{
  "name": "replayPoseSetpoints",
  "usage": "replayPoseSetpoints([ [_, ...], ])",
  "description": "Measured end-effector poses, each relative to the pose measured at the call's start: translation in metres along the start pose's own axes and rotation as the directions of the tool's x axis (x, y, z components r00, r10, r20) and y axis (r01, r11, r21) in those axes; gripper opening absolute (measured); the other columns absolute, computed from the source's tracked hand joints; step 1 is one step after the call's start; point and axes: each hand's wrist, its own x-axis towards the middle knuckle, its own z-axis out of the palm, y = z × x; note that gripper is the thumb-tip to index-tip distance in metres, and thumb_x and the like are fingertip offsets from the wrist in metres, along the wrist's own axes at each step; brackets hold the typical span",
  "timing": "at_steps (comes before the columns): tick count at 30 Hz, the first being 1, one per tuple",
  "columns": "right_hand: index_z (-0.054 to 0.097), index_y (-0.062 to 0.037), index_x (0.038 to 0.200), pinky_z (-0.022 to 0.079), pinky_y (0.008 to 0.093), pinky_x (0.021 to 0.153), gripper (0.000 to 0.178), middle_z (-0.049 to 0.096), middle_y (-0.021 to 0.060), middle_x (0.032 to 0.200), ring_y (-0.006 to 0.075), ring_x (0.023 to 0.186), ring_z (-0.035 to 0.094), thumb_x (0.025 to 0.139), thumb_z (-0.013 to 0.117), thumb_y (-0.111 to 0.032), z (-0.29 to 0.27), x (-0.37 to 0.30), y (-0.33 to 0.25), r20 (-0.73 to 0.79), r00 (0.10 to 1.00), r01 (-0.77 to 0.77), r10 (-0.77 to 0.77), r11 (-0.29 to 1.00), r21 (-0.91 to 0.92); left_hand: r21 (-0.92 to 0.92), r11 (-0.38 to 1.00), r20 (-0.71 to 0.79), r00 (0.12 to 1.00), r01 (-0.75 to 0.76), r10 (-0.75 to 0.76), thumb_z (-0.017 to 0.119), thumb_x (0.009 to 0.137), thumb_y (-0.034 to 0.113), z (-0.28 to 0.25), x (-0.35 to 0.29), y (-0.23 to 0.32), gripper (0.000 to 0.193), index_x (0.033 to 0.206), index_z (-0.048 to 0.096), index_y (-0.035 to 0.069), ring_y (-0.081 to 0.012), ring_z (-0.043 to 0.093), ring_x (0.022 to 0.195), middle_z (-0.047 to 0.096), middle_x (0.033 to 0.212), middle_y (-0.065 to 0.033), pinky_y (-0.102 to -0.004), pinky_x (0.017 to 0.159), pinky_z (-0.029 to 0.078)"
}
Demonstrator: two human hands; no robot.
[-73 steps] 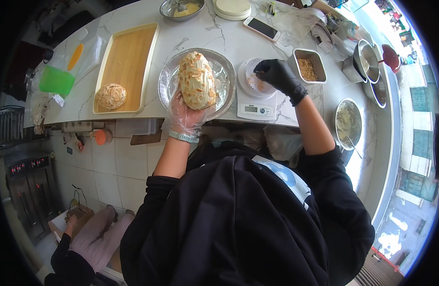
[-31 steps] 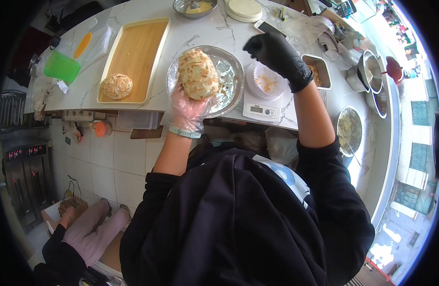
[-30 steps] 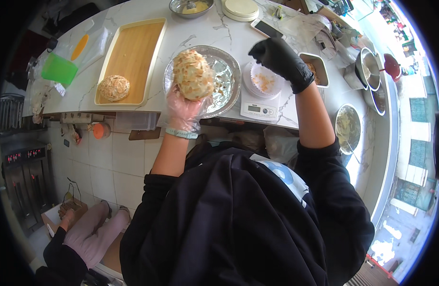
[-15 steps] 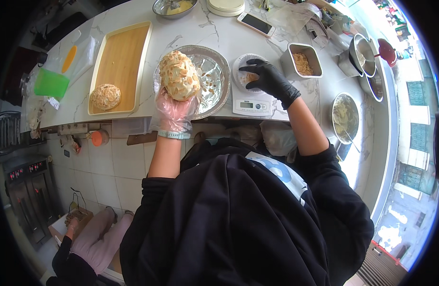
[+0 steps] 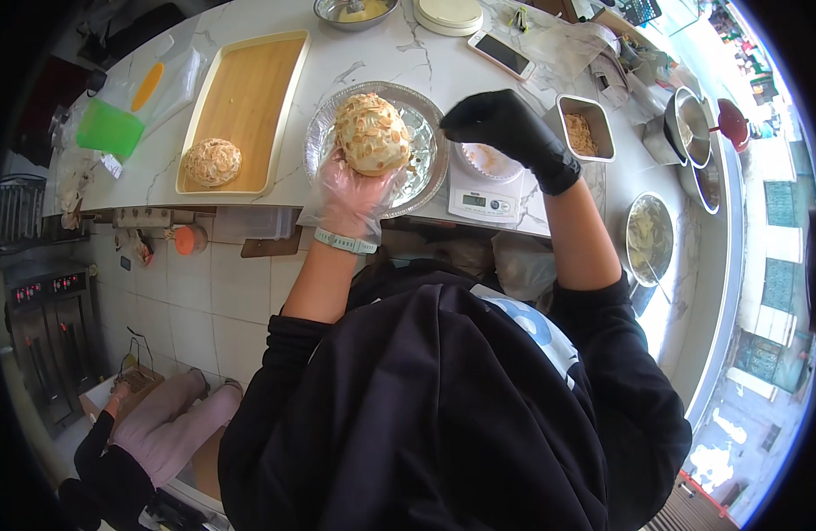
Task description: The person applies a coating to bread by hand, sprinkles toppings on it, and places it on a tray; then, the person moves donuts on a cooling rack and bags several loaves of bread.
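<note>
A round cream-coated bun (image 5: 373, 134) covered in almond flakes rests on my left hand (image 5: 353, 190), which wears a clear plastic glove and grips it from below. It is held over a round foil pan (image 5: 427, 168) with loose flakes in it. My right hand (image 5: 505, 128), black-gloved, is closed with its fingertips bunched, between the bun and a small dish (image 5: 492, 161). Whatever the fingers pinch is too small to make out. The dish, with some flakes inside, sits on a white digital scale (image 5: 483, 203), partly hidden by the right hand.
A second flaked bun (image 5: 213, 162) lies on a wooden-toned tray (image 5: 244, 97) at left. To the right stand a metal tin (image 5: 585, 128) of flakes and a bowl (image 5: 649, 239) of pale cream. A phone (image 5: 501, 55) lies farther back. Another person (image 5: 151, 434) is low at lower left.
My right hand has lifted from over the dish and moved toward the bun, its spread fingers now drawn together. The left hand still holds the bun. The whole view has shifted slightly.
</note>
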Motion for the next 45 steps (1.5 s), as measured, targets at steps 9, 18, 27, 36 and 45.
replayPoseSetpoints([
  [9,0.069,-0.0045,0.083,0.051,0.0270,0.068,0.015,0.066,0.0102,0.074,0.0168,0.067,0.064,0.069,0.063,-0.004,0.036,0.040,-0.044,0.203,0.971,0.215,-0.124,0.828,-0.519,0.144,0.989,-0.164,0.985,-0.032,0.056,0.031,0.091,0.025,0.010,0.002,-0.007,0.040,0.121,0.043,0.002,-0.0355,0.048,0.109,0.049,0.120,-0.0168,-0.0527,0.093,0.037],
  [18,0.068,-0.0044,0.082,0.050,0.0304,0.066,0.020,0.064,0.0142,0.075,0.0241,0.066,0.063,0.067,0.058,0.004,0.056,0.049,-0.047,0.265,0.938,0.333,-0.225,0.804,-0.494,0.087,0.995,-0.149,0.987,-0.047,0.060,0.030,0.092,0.025,0.015,0.003,-0.007,0.041,0.123,0.041,0.001,-0.0348,0.047,0.113,0.047,0.123,-0.0168,-0.0525,0.096,0.036],
  [27,0.067,-0.0039,0.082,0.050,0.0305,0.067,0.013,0.065,0.0131,0.080,0.0235,0.068,0.063,0.071,0.061,-0.003,0.062,0.048,-0.041,0.193,0.922,0.387,-0.335,0.780,-0.492,0.078,0.994,-0.230,0.969,-0.079,0.095,0.032,0.091,0.025,0.035,-0.001,-0.014,0.041,0.122,0.043,0.002,-0.0338,0.048,0.112,0.049,0.121,-0.0172,-0.0509,0.095,0.037],
  [36,0.063,-0.0014,0.098,0.050,0.0311,0.069,0.040,0.064,0.0161,0.086,0.0234,0.076,0.063,0.061,0.073,-0.008,-0.030,-0.019,0.020,-0.026,0.986,-0.136,0.165,0.703,-0.698,0.037,0.997,-0.050,0.996,-0.075,0.077,0.031,0.091,0.025,0.000,0.000,0.005,0.041,0.123,0.043,0.003,-0.0313,0.048,0.113,0.049,0.122,-0.0152,-0.0492,0.094,0.039],
  [45,0.063,-0.0067,0.103,0.044,0.0344,0.085,0.046,0.060,0.0166,0.102,0.0287,0.092,0.057,0.058,0.074,-0.006,-0.011,-0.041,0.062,-0.134,0.919,-0.393,0.370,0.839,-0.377,0.127,0.984,-0.085,0.987,-0.124,0.136,0.034,0.088,0.022,-0.008,0.000,0.008,0.046,0.128,0.036,0.000,-0.0344,0.042,0.118,0.043,0.128,-0.0190,-0.0502,0.097,0.035],
])
